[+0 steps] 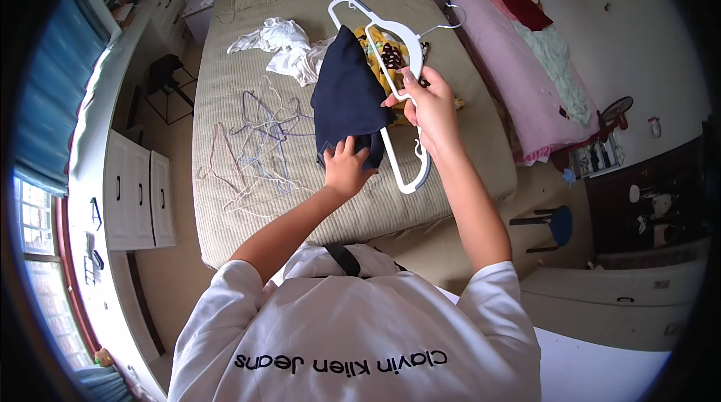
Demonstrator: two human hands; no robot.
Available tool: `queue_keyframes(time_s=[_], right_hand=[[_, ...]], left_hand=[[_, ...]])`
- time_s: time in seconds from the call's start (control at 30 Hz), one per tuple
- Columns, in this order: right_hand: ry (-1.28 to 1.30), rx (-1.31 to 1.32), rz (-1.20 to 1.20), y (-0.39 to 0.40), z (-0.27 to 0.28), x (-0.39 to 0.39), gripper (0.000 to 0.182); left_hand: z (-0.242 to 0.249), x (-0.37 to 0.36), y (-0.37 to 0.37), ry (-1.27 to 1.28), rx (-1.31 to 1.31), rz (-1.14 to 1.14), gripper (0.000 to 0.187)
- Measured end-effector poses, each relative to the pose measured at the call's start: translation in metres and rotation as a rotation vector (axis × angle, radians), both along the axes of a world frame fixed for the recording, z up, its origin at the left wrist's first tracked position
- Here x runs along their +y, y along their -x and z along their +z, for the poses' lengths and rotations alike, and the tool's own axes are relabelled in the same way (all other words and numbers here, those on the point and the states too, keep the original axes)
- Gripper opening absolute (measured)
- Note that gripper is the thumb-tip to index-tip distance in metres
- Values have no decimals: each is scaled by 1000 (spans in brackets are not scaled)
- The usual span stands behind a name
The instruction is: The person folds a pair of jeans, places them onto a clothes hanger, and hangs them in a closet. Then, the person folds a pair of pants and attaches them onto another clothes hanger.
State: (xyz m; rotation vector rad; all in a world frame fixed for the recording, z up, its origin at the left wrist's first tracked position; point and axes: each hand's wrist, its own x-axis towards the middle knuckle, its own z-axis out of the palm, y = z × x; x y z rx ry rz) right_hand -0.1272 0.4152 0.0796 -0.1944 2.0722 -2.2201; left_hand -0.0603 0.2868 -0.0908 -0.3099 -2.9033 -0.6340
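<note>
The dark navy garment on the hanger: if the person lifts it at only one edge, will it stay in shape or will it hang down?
The navy garment probably hangs down limp: it already drapes in soft folds over the white hanger. It looks light, since the left hand gathers its hem easily. It might slide off the smooth hanger if tilted.

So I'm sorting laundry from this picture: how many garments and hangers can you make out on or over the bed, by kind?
Dark navy garment, gripped by the left hand: 1
White plastic hanger, held in the right hand: 1
White clothes heap: 1 heap, pieces unclear
Yellow patterned garment: 1
Thin wire hangers: a tangle, too many to count
Total clearly countable: 4
</note>
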Motion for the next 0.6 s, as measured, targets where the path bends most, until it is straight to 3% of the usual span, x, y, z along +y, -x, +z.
queue_keyframes(time_s=[0.07, 0.3, 0.43, 0.5, 0.6], right_hand=[[13, -12, -13, -2, -3, 0, 19], [82, -78, -20, -4, -12, 4, 18], [92, -100, 5, -4, -13, 8, 17], [110, -108, 35, -5, -9, 8, 17], [104, -119, 10, -7, -2, 3, 17]], left_hand=[[-27, 0, 2, 109, 40, 10, 36], [-31, -43, 14, 283, 17, 122, 25], [-26, -81, 22, 148, -137, 391, 29], [-36, -84, 10, 191, -17, 378, 32], [-41, -86, -12, 493, -242, 172, 39]])
